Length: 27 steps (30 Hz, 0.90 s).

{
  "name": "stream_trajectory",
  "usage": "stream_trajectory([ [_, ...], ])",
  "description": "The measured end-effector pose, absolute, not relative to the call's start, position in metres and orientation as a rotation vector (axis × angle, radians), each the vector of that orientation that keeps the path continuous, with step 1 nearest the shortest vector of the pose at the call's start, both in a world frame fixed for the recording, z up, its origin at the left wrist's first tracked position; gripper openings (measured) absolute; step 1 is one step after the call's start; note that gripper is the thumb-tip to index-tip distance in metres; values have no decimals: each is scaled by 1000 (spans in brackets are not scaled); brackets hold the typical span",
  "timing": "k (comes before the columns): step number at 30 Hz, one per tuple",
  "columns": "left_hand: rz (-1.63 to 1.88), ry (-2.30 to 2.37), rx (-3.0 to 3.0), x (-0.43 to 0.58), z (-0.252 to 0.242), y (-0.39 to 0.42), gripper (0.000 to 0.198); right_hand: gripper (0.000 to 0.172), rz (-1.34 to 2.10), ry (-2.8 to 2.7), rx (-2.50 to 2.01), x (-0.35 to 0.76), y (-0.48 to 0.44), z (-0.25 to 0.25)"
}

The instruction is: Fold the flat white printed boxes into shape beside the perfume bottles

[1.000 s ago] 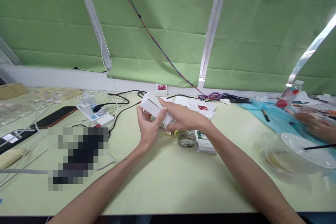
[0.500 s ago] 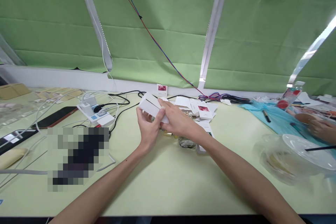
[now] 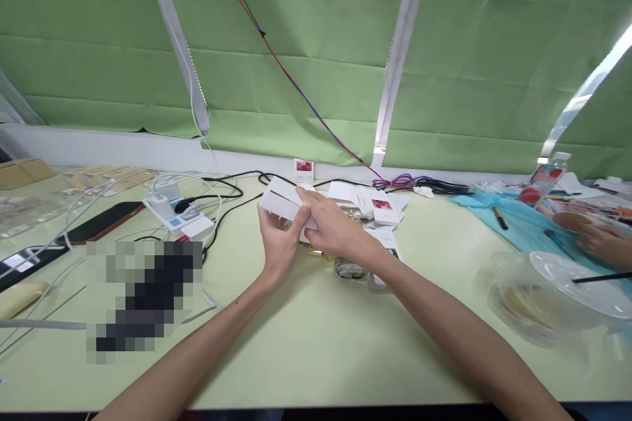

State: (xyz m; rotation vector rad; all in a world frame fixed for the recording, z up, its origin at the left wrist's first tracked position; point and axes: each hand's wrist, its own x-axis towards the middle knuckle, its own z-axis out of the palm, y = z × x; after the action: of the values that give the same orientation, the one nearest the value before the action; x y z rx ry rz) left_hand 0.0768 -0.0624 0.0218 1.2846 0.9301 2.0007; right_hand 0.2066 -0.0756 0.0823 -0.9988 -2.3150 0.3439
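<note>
Your grip is closed on a white box (image 3: 280, 196) from both sides. Your left hand (image 3: 279, 243) holds it from the left and below, thumb along its near face, while your right hand (image 3: 333, 223) is wrapped around its right end and hides most of it. The box is tilted in your hands, above the middle of the surface (image 3: 306, 342), and a narrow dark slit runs along its upper side.

Just under your right wrist sits a clear glass jar (image 3: 349, 270), with a white carton (image 3: 385, 237) beside it, partly covered by your forearm. Small gold-coloured pieces (image 3: 315, 252) show below your fingers, too hidden to make out. Beyond your right hand lies a heap of white packaging (image 3: 345, 194), one piece bearing a red picture; a similar card (image 3: 303, 170) stands near the wall.

To your left are a white power strip (image 3: 172, 210) with plugs and a dark phone (image 3: 103, 223). Farther right, a marker (image 3: 500, 218) lies on blue sheeting (image 3: 474, 207), near another person's hand (image 3: 607, 240). A lidded clear container (image 3: 543, 302) with a black straw (image 3: 600, 277) stands nearer you.
</note>
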Motion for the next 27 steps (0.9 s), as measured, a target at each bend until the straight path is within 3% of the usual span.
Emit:
stream_trajectory([
  [8, 1944, 838, 1390, 75, 21, -64, 50, 59, 269, -2313, -958, 217, -70, 94],
  [13, 2003, 882, 1392, 73, 21, -61, 51, 49, 248, -2360, -916, 232, -62, 104],
  [21, 2036, 897, 1686, 69, 23, -59, 65, 63, 226, -2468, -928, 255, -58, 117],
  [27, 2051, 938, 1981, 70, 17, -62, 54, 67, 238, -2536, -978, 258, -61, 119],
])
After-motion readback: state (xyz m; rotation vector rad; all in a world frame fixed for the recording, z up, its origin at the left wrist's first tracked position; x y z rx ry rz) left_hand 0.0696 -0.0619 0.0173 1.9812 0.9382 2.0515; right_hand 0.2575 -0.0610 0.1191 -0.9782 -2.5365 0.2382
